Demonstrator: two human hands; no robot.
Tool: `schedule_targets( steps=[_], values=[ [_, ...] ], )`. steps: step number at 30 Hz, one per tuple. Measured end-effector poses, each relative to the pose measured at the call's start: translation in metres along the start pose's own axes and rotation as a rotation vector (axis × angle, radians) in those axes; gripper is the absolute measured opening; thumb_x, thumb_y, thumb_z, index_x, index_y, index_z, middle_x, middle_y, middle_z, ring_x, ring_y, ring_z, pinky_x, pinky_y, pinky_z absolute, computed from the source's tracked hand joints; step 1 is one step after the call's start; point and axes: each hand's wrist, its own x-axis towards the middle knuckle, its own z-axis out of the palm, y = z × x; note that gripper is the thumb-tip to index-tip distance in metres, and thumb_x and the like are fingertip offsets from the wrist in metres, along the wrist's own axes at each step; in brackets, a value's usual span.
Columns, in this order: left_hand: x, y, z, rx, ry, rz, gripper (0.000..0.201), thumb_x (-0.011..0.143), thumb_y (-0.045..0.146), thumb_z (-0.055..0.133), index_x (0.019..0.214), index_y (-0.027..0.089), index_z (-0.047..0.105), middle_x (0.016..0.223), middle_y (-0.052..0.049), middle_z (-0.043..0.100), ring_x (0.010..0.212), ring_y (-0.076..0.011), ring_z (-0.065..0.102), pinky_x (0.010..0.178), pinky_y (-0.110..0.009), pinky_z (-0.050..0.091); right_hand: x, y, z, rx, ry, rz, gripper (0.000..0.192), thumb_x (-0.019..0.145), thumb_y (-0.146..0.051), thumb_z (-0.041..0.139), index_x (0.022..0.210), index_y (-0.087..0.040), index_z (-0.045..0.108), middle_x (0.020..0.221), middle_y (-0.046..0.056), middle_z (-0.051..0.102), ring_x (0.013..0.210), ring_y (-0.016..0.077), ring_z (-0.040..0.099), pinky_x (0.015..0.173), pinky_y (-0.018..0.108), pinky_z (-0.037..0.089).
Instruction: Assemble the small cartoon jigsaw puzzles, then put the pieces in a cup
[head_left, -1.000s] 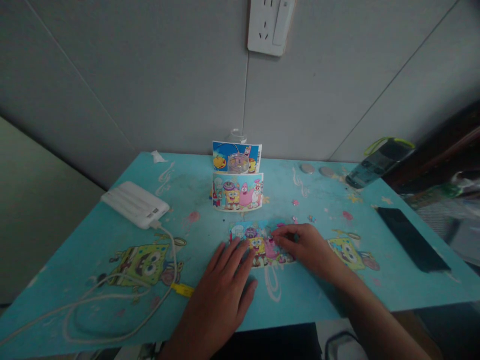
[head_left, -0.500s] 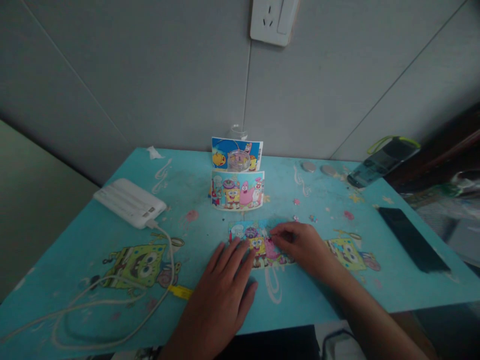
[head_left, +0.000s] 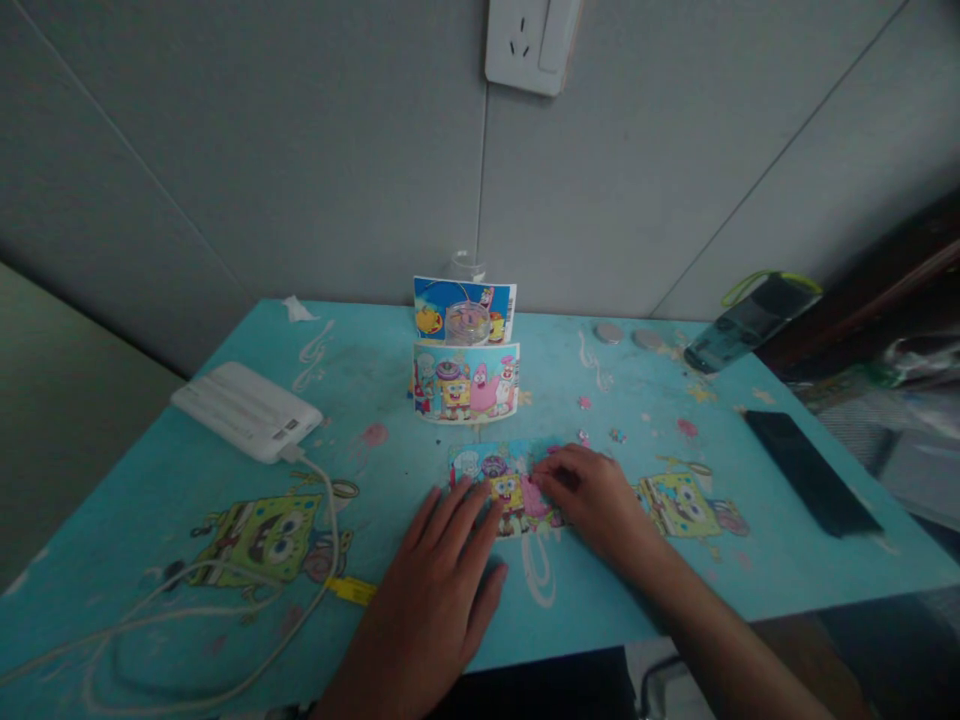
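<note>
A small cartoon jigsaw puzzle (head_left: 506,492) lies flat on the table, its right part covered by my hand. My left hand (head_left: 446,565) rests palm down with fingers spread, fingertips on the puzzle's lower left edge. Over the puzzle's right side, my right hand (head_left: 581,490) is closed in a pinch, thumb and index finger at the pink figure. Whatever is between those fingertips is hidden. Behind the puzzle stands a card with the same picture (head_left: 465,385), and a blue card (head_left: 439,300) is upright behind it. Loose puzzle pieces (head_left: 617,436) lie beyond my right hand.
A white power bank (head_left: 247,410) with a looping white cable (head_left: 330,510) lies at left. At right are a dark phone-like slab (head_left: 810,470) and a tilted bottle (head_left: 750,320). Two round discs (head_left: 608,333) sit near the wall, by a clear container (head_left: 466,320).
The view has shifted slightly, moving everything a little left. My right fingertips have come a bit lower onto the puzzle's pink figure. My left hand stays in place on the puzzle edge.
</note>
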Motion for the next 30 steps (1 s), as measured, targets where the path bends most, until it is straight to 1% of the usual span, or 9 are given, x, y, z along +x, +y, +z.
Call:
schedule_targets(
  steps=[4, 7, 10, 14, 16, 18, 21, 25, 30],
  values=[
    [-0.001, -0.001, 0.002, -0.006, 0.011, 0.014, 0.051, 0.099, 0.032, 0.050, 0.148, 0.020, 0.043, 0.159, -0.009, 0.038, 0.148, -0.0302, 0.031, 0.119, -0.056, 0.034, -0.004, -0.001, 0.001, -0.083, 0.011, -0.072, 0.012, 0.093, -0.019, 0.064, 0.088, -0.023, 0.074, 0.084, 0.002, 0.068, 0.080, 0.0162, 0.062, 0.075, 0.030, 0.044],
    [-0.001, -0.001, 0.002, -0.015, 0.011, 0.011, 0.050, 0.099, 0.031, 0.050, 0.147, 0.020, 0.045, 0.158, -0.010, 0.040, 0.147, -0.0309, 0.033, 0.119, -0.057, 0.034, -0.011, -0.001, 0.001, -0.172, 0.005, -0.154, 0.014, 0.096, -0.022, 0.061, 0.097, -0.023, 0.075, 0.090, 0.003, 0.069, 0.086, 0.0179, 0.062, 0.081, 0.033, 0.043],
    [0.000, 0.000, 0.001, -0.024, 0.023, -0.002, 0.052, 0.099, 0.032, 0.051, 0.149, 0.020, 0.043, 0.157, -0.009, 0.040, 0.147, -0.0306, 0.034, 0.119, -0.056, 0.035, -0.020, -0.005, 0.000, -0.312, -0.014, -0.219, 0.018, 0.099, -0.023, 0.057, 0.106, -0.024, 0.073, 0.097, 0.006, 0.068, 0.092, 0.0205, 0.061, 0.083, 0.036, 0.041],
    [0.000, 0.002, 0.000, -0.013, 0.025, -0.003, 0.052, 0.098, 0.031, 0.052, 0.148, 0.020, 0.043, 0.157, -0.008, 0.041, 0.146, -0.0294, 0.036, 0.119, -0.055, 0.035, -0.030, -0.012, 0.001, -0.511, -0.015, -0.253, 0.021, 0.101, -0.025, 0.053, 0.114, -0.023, 0.070, 0.104, 0.009, 0.066, 0.094, 0.0238, 0.060, 0.082, 0.039, 0.041],
    [0.000, 0.002, -0.001, -0.005, 0.021, -0.007, 0.051, 0.099, 0.031, 0.051, 0.148, 0.020, 0.044, 0.157, -0.008, 0.041, 0.146, -0.0292, 0.035, 0.119, -0.055, 0.035, -0.034, -0.014, 0.003, -0.561, -0.004, -0.255, 0.023, 0.101, -0.025, 0.052, 0.118, -0.022, 0.068, 0.107, 0.010, 0.065, 0.096, 0.0251, 0.060, 0.083, 0.040, 0.041],
    [0.000, 0.003, -0.001, -0.006, 0.019, -0.010, 0.051, 0.099, 0.031, 0.051, 0.148, 0.020, 0.044, 0.157, -0.008, 0.041, 0.146, -0.0292, 0.034, 0.120, -0.054, 0.034, -0.036, -0.014, 0.004, -0.557, 0.001, -0.252, 0.026, 0.102, -0.028, 0.050, 0.123, -0.022, 0.065, 0.112, 0.011, 0.065, 0.098, 0.0260, 0.059, 0.084, 0.041, 0.043],
    [0.000, 0.003, -0.002, -0.013, 0.020, -0.008, 0.051, 0.099, 0.031, 0.050, 0.149, 0.021, 0.043, 0.157, -0.008, 0.041, 0.146, -0.0285, 0.034, 0.120, -0.054, 0.033, -0.040, -0.012, 0.003, -0.486, 0.010, -0.235, 0.031, 0.103, -0.028, 0.049, 0.130, -0.021, 0.062, 0.117, 0.012, 0.063, 0.102, 0.0264, 0.059, 0.088, 0.042, 0.044],
    [0.000, 0.002, -0.002, -0.017, 0.020, -0.003, 0.051, 0.100, 0.033, 0.051, 0.149, 0.021, 0.042, 0.157, -0.007, 0.041, 0.146, -0.0277, 0.035, 0.121, -0.054, 0.032, -0.043, -0.010, -0.002, -0.421, 0.033, -0.199, 0.033, 0.101, -0.023, 0.049, 0.131, -0.021, 0.062, 0.114, 0.011, 0.063, 0.102, 0.0261, 0.058, 0.093, 0.045, 0.044],
    [0.000, 0.002, -0.002, -0.021, 0.023, -0.008, 0.052, 0.099, 0.032, 0.050, 0.149, 0.020, 0.042, 0.157, -0.008, 0.040, 0.146, -0.0283, 0.035, 0.120, -0.054, 0.033, -0.042, -0.010, -0.001, -0.430, 0.027, -0.233, 0.034, 0.098, -0.019, 0.053, 0.130, -0.023, 0.064, 0.109, 0.012, 0.063, 0.099, 0.0261, 0.058, 0.086, 0.042, 0.046]
  ],
)
